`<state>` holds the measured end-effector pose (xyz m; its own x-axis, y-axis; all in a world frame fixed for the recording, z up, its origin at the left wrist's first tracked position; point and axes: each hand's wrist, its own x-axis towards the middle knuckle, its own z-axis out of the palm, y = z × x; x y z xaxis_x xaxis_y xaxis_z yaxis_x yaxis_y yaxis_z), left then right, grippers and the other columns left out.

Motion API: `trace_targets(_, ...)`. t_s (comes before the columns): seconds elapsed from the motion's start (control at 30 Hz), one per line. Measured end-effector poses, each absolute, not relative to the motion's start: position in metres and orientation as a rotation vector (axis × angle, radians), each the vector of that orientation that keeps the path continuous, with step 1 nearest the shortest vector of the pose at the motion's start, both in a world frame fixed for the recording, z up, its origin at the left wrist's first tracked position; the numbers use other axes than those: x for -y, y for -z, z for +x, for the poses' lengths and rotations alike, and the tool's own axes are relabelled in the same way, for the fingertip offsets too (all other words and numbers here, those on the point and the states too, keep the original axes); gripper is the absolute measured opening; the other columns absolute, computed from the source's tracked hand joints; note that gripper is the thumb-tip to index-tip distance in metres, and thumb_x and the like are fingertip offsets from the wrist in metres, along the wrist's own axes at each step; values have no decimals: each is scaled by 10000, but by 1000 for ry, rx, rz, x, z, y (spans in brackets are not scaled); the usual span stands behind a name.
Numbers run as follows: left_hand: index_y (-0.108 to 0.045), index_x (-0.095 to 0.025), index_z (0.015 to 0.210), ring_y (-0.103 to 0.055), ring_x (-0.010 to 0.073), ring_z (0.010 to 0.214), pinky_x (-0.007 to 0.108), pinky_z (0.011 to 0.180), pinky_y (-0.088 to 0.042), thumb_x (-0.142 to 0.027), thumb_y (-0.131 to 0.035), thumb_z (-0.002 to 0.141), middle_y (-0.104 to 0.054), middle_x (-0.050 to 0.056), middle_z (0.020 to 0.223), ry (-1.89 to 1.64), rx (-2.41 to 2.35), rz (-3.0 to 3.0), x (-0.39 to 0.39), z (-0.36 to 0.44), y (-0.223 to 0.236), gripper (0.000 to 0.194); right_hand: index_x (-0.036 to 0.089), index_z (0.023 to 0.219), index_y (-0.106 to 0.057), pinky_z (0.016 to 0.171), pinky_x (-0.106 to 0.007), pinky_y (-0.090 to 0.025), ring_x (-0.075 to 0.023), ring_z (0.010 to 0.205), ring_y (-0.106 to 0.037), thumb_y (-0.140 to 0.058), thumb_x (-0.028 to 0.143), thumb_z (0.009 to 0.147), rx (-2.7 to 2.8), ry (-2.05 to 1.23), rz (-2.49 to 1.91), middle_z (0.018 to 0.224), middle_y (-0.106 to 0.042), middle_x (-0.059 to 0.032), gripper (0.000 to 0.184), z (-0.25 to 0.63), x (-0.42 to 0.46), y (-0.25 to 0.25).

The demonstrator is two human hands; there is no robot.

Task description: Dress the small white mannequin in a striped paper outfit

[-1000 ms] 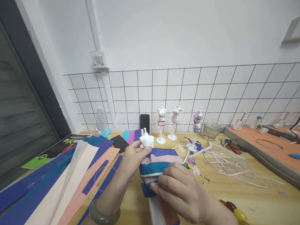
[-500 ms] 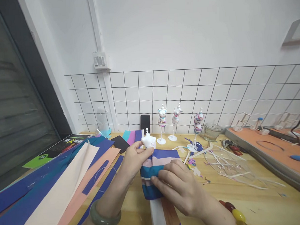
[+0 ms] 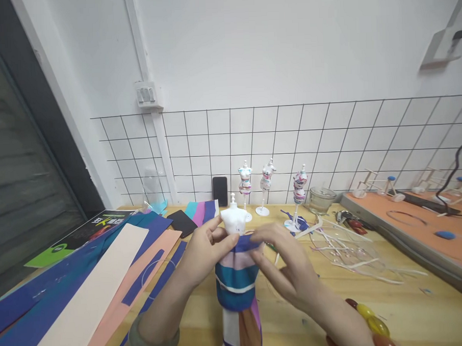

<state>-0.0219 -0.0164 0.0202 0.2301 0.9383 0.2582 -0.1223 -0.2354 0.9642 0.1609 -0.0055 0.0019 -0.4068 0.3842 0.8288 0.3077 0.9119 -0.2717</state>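
A small white mannequin stands upright in front of me, its shoulders and neck bare. Striped fabric in blue, pink, teal and white is wrapped around its body, with white, brown and purple panels lower down. My left hand grips the mannequin at the chest and the fabric's top edge, thumb across the front. My right hand pinches the blue upper edge of the fabric between thumb and fingers on the right side. The mannequin's back is hidden.
Long coloured fabric strips cover the left of the table. Behind stand three decorated mannequins, a dark phone and a glass bowl. Plastic bags with ribbons lie right, beside an orange board.
My right hand has moved up from the teal middle of the fabric to its top edge. The loose flap on the right is now drawn in around the mannequin.
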Motion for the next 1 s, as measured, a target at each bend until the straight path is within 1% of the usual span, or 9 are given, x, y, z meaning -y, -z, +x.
trace_targets(0.1,-577,-187,1216,-627,251,1057,340,905,-477,-254,-642,819,-690,99,1136,-1178,-844,1524,21,-18,-22,407,218,1043,-540,799,-356,-465,-208,940,-572,-485,299,927,2020,-348,-732,1012,-624,-67,152,170,-2,-7)
trace_targets(0.2,-617,-176,1155,-614,255,1082,334,913,-478,-257,-635,821,-672,100,1171,-1148,-884,1590,21,-15,-22,344,213,915,-581,725,-305,-470,-174,822,-585,-492,357,928,2107,-498,-817,880,-640,-29,170,176,-4,-13)
trace_targets(0.27,-608,-177,1174,-609,259,1089,340,906,-486,-265,-631,825,-664,103,1183,-1123,-888,1607,21,-14,-21,361,203,836,-593,661,-275,-457,-155,743,-576,-542,379,900,2136,-527,-836,798,-632,-10,194,177,-4,-16)
trace_targets(0.47,-566,-196,1240,-594,264,1112,329,860,-518,-297,-616,841,-643,107,1215,-1062,-871,1611,18,-18,-18,415,195,786,-662,653,-275,-446,-156,737,-603,-642,299,836,2184,-594,-846,766,-675,-12,118,177,-6,-14)
trace_targets(0.6,-554,-223,1257,-615,262,1063,281,708,-557,-306,-621,835,-638,103,1223,-1024,-929,1636,19,-23,-19,436,196,777,-670,627,-265,-431,-139,689,-596,-636,282,843,2185,-609,-834,730,-675,3,114,175,-6,-12)
trace_targets(0.67,-562,-227,1251,-615,264,1056,281,694,-559,-291,-631,826,-639,102,1222,-1019,-956,1658,20,-25,-20,436,196,769,-669,615,-263,-426,-139,680,-591,-642,287,837,2179,-600,-832,721,-670,4,117,175,-5,-12)
trace_targets(0.77,-585,-227,1227,-598,254,1093,307,825,-532,-226,-655,805,-648,86,1213,-1031,-943,1702,22,-27,-21,427,198,773,-669,614,-262,-425,-141,690,-593,-646,281,834,2175,-602,-823,730,-673,3,105,175,-3,-13)
trace_targets(0.87,-561,-227,1251,-557,242,1165,316,963,-458,-163,-695,760,-628,72,1251,-1030,-895,1719,21,-28,-21,513,198,756,-665,618,-264,-425,-140,683,-591,-646,273,834,2164,-590,-846,714,-666,9,110,175,-4,-12)
trace_targets(1.0,-542,-207,1266,-535,248,1195,334,996,-430,-174,-669,786,-613,82,1270,-1049,-912,1719,19,-26,-19,498,197,759,-664,622,-266,-426,-143,686,-588,-646,245,829,2152,-547,-851,718,-663,6,87,174,-4,-10)
